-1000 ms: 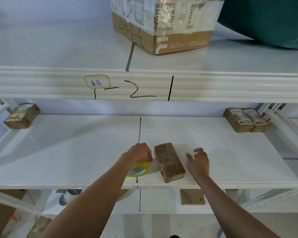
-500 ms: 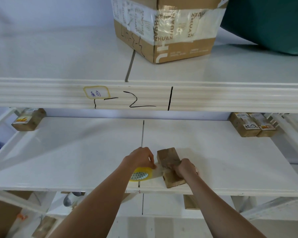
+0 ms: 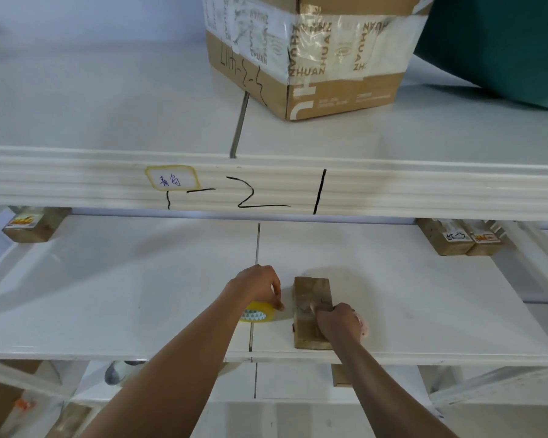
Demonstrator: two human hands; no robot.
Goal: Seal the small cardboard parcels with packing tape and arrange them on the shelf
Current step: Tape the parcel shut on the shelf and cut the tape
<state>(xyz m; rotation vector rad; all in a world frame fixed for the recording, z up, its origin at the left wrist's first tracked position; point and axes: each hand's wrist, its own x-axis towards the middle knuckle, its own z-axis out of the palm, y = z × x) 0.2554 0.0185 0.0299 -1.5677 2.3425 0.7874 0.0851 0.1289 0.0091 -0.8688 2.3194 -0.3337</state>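
My left hand [image 3: 260, 287] gripping the glossy round tape roll [image 3: 256, 314], my right hand [image 3: 339, 322] at three o'clock curling over the rough oblong cardboard parcel [image 3: 310, 306], smooth white shelf [image 3: 124, 295] lying beneath.

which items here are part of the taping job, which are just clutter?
In the job: parcel, tape roll, left hand, right hand, shelf.
Lying about: big box, green bag, labelled parcels at the back.

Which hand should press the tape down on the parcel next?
Right. The right hand already rests on the small parcel, while the left hand holds the tape roll beside it on the shelf.
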